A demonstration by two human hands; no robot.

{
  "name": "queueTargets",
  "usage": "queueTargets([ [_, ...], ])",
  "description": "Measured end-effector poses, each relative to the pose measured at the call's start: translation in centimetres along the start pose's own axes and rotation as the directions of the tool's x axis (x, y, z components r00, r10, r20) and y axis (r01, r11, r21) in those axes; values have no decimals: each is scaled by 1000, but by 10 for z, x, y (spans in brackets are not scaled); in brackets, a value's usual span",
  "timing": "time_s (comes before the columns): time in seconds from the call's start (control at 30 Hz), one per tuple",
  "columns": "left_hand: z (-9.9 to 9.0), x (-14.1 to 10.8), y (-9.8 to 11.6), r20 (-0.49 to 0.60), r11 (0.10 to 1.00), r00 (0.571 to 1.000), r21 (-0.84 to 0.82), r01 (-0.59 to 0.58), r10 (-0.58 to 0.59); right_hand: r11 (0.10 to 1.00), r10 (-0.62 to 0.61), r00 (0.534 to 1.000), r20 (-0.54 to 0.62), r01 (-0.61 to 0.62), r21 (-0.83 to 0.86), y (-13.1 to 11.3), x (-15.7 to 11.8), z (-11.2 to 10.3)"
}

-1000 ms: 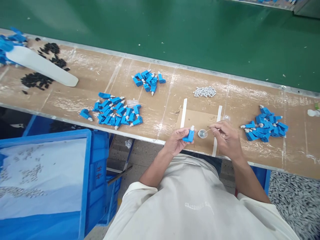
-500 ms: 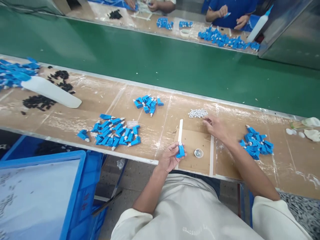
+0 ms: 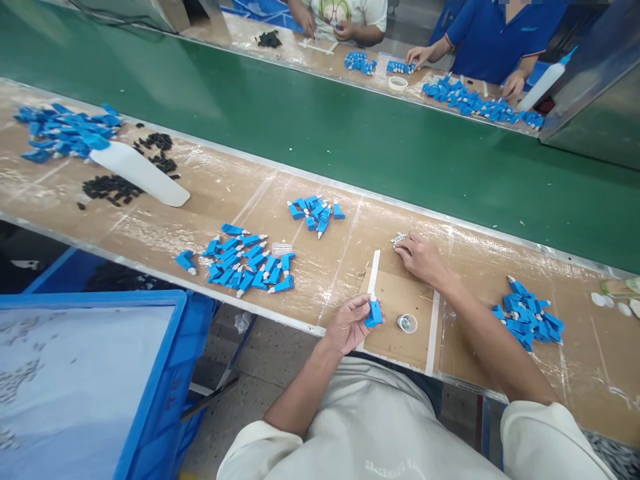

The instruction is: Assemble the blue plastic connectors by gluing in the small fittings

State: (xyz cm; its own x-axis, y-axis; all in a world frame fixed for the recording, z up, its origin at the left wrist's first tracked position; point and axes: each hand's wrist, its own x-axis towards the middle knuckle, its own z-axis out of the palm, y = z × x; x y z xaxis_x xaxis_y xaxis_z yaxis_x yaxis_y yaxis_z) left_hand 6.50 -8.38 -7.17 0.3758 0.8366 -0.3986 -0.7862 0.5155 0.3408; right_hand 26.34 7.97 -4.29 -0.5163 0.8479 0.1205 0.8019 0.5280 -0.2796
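My left hand point(image 3: 346, 325) grips a small blue plastic part with a white tip point(image 3: 373, 312), tip upward, above the front of the table. My right hand point(image 3: 420, 256) reaches to a pile of tiny grey-white pieces point(image 3: 399, 239) and covers part of it. Its fingers are bent together at the pile's edge; whatever lies between them is hidden. Between my forearms, a small clear cup point(image 3: 407, 324) with shiny metal bits stands on a cardboard sheet point(image 3: 395, 293) marked by white strips.
Blue parts lie in heaps at the left point(image 3: 245, 260), centre point(image 3: 317, 213) and right point(image 3: 530, 313). A white bottle point(image 3: 143, 175) lies near black pieces point(image 3: 110, 189). A blue crate point(image 3: 173, 333) stands at lower left. Beyond the green belt point(image 3: 300, 127), two people handle parts.
My right hand has moved onto the pile of grey-white pieces, now covering much of it. The left hand keeps the blue part. The view has shifted, and a co-worker's hands have moved.
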Motion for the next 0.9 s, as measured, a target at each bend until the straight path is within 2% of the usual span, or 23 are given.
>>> queueTargets([
  [0.23, -3, 1, -1, -16, 1000, 1000, 9, 11, -10, 989, 75, 987, 146, -54, -140, -8, 7, -8],
  [0.33, -2, 1, -1, 3, 1000, 1000, 9, 6, -6, 985, 64, 981, 182, -33, -169, -12, 7, -12],
  [0.4, -1, 2, 0, 18, 1000, 1000, 9, 7, -7, 994, 31, 990, 135, -17, -103, -12, 3, -15],
  [0.53, -2, 3, 0, 32, 1000, 999, 3, 6, -6, 967, 74, 997, 18, -76, 243, -9, -15, -18],
  [0.6, -3, 3, 0, 35, 1000, 999, 7, 3, -4, 958, 74, 997, -33, -62, 282, -6, -25, -16],
  [0.7, -4, 2, 0, 33, 1000, 999, 16, -1, 1, 999, -42, 992, -118, 44, 12, -6, -37, -9],
  [0.8, -3, 1, 0, 36, 1000, 999, 7, -16, 15, 957, -136, 986, -96, 106, -269, -11, -45, 1],
  [0.9, -3, 1, 1, 43, 1000, 999, 5, -25, 25, 931, -178, 981, -76, 143, -336, -13, -50, 6],
])
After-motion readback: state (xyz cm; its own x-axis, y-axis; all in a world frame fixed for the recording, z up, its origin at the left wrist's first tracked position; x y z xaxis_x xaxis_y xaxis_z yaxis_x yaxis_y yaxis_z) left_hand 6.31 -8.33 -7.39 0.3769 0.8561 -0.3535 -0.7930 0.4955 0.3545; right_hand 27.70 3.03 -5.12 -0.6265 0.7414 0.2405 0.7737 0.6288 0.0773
